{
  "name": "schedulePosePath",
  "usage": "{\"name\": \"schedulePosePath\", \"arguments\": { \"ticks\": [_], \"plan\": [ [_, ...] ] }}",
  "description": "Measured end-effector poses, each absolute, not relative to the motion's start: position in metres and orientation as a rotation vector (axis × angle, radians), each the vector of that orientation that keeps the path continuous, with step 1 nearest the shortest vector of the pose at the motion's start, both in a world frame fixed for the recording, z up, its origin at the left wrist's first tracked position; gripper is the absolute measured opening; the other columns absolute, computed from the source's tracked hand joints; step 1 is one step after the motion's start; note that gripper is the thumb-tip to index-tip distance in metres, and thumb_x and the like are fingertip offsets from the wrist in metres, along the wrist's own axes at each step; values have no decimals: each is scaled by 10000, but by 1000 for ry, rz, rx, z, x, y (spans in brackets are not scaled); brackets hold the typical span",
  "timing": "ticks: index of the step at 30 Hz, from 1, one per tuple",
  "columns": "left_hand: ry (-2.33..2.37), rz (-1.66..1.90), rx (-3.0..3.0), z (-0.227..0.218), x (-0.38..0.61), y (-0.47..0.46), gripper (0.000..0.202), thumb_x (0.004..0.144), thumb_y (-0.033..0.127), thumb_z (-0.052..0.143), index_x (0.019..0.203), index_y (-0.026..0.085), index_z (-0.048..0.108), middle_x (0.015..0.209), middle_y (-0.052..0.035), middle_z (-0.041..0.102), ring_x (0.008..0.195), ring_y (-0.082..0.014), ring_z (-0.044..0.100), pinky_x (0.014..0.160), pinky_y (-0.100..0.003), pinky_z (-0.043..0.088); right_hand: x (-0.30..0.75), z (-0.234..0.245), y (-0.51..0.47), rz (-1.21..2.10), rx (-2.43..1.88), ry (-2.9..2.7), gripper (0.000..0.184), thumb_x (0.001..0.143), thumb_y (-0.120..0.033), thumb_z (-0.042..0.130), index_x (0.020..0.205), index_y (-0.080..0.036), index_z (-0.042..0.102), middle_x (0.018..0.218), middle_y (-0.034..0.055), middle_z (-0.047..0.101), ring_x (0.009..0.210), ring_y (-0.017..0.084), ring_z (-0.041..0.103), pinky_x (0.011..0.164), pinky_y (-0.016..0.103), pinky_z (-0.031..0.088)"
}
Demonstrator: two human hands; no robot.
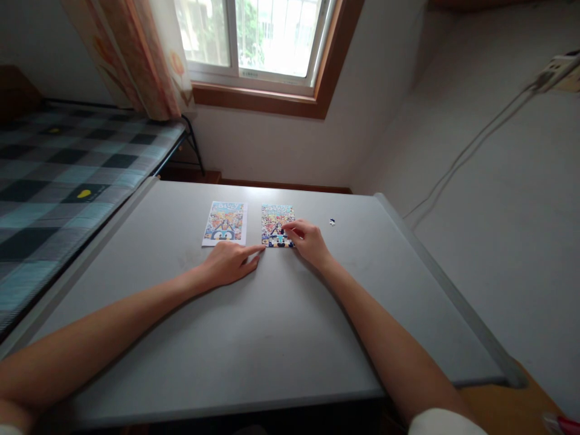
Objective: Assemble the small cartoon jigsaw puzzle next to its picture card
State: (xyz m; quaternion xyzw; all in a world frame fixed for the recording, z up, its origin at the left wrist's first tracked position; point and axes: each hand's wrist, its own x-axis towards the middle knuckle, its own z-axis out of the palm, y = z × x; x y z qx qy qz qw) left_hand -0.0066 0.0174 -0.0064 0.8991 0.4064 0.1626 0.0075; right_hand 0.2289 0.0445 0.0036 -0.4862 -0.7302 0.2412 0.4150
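Observation:
A small jigsaw puzzle [272, 225] with a colourful cartoon picture lies on the table, largely assembled. My left hand [229, 261] rests beside its lower left corner, the index finger stretched out to touch that corner and the other fingers loosely apart. Over the puzzle's right side, my right hand [306, 237] pinches a small dark puzzle piece at its fingertips, hiding part of the picture. To the left lies a printed reference picture [225, 216] with a white border, its lower edge partly behind my left hand. One loose puzzle piece [332, 222], dark and white, sits apart on the right.
The pale grey table [254, 344] has a raised rim [446, 296] along its right side. A bed with a checked cover [86, 157] stands at the left. Behind are a curtain [136, 54] and a window [276, 36]. A cable [471, 145] hangs along the right wall.

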Motion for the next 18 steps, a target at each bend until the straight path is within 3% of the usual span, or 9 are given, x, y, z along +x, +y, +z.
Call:
{"name": "schedulePosePath", "arguments": {
  "ticks": [12, 18],
  "plan": [
    [1268, 475, 2834, -7, -5, 17, 350, 901, 364, 461, 1199, 314, 638, 649, -9, 689, 564, -148, 610, 559, -230, 379, 212, -3, 42, 483, -1207, -2027, 187, 851, -162, 546, 857, -191, 730, 774, 32, 635, 683, 131, 538, 703, 260, 424],
    [1262, 488, 2831, -7, -6, 17, 353, 902, 367, 456, 1196, 305, 642, 636, -5, 682, 556, -142, 604, 569, -229, 393, 210, -8, 43, 457, -1205, -2059, 184, 851, -144, 554, 866, -202, 728, 817, 47, 656, 800, 171, 564, 787, 301, 424]
  ]
}}
